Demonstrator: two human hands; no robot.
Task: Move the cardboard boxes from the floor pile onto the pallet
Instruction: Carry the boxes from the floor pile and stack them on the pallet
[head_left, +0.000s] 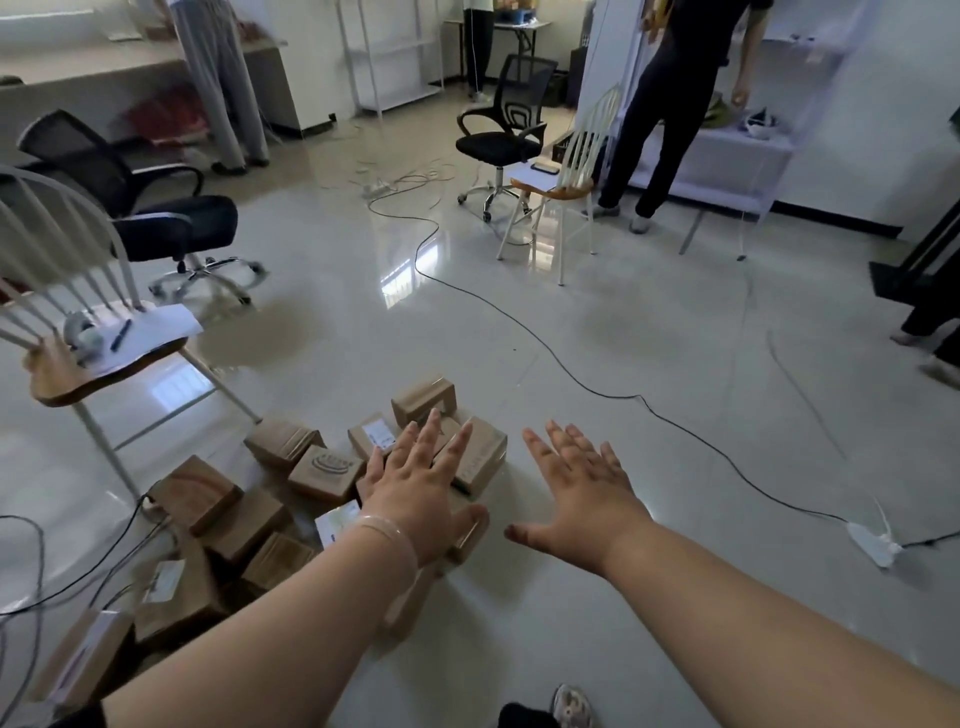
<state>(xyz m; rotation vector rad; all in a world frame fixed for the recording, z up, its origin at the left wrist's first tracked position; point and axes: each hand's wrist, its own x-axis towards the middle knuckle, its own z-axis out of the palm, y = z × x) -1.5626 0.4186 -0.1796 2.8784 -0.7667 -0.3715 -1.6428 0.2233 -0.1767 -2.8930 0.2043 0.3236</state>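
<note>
The floor (597, 364) carries the pile of cardboard boxes (327, 475), well short of its far edge and close to the person. No pallet shows, so the job looks barely begun, with many boxes left. The left hand (415, 499) is spread wide and empty over the pile. The right hand (582, 493), equally spread, is beside it over bare floor.

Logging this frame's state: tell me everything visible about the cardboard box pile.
The cardboard box pile lies on the glossy floor beside a wooden-seated chair: many small brown boxes, closed, tumbled at mixed angles, several with white labels, one with an oval print. The open left hand is spread over it; contact cannot be told.
</note>
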